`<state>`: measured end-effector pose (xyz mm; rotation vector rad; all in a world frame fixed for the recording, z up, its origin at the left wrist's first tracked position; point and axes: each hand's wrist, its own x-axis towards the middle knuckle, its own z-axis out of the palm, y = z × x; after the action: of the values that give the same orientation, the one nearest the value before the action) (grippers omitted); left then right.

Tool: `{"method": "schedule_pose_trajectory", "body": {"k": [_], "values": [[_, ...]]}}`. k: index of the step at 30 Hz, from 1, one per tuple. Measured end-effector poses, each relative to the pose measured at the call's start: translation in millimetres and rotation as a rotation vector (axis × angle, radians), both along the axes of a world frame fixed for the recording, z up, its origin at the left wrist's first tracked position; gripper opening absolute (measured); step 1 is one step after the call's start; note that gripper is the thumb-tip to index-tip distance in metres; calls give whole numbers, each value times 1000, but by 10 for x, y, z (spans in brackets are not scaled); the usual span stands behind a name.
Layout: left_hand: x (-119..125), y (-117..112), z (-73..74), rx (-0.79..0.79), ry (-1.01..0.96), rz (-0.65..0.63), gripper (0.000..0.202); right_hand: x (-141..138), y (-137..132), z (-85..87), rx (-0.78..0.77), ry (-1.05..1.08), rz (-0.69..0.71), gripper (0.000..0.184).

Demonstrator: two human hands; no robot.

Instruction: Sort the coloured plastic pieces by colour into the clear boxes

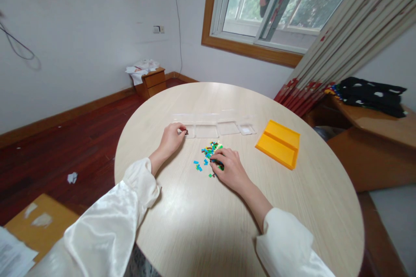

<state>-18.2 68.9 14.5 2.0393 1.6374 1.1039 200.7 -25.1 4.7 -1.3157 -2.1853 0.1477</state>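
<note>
My left hand [173, 136] is closed in a pinch at the left end of a clear plastic tray [206, 137] divided into compartments. Tiny dark brown bricks [186, 132] show at its fingertips, over the leftmost compartment. A loose pile of small bricks [209, 151], blue, green, yellow and brown, lies on the table in front of the tray. Over the near right side of this pile, my right hand [230, 166] has its fingers curled, thumb and forefinger closed around a small dark brown brick. The curled fingers hide part of the pile.
A yellow two-part tray [279, 143] lies to the right on the round wooden table [195, 216]. Several stray bricks [198, 165] lie left of the pile. Beyond the table are a small drawer cabinet [154, 80] and a patterned curtain [338, 34].
</note>
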Motion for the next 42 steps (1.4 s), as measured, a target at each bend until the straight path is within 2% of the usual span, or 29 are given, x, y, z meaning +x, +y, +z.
{"method": "schedule_pose_trajectory", "body": {"k": [18, 24, 28, 33, 36, 38, 42], "values": [[-22, 18, -20, 2, 46, 19, 16, -22, 1, -2, -27, 3, -11, 8], [-3, 1, -2, 81, -15, -7, 12, -20, 3, 13, -53, 7, -7, 6], [63, -54, 4, 142, -89, -171, 9, -26, -5, 22, -84, 9, -10, 9], [204, -212, 11, 110, -87, -526, 12, -41, -7, 24, -75, -19, -21, 9], [286, -321, 48, 65, -27, -698, 15, -37, 3, 28, -30, -3, -56, 10], [325, -377, 79, 37, 47, -752, 16, -26, 11, 33, 0, 29, -75, 10], [361, -427, 119, -6, 161, -754, 15, -3, 22, 39, 40, 128, -67, 12]]}}
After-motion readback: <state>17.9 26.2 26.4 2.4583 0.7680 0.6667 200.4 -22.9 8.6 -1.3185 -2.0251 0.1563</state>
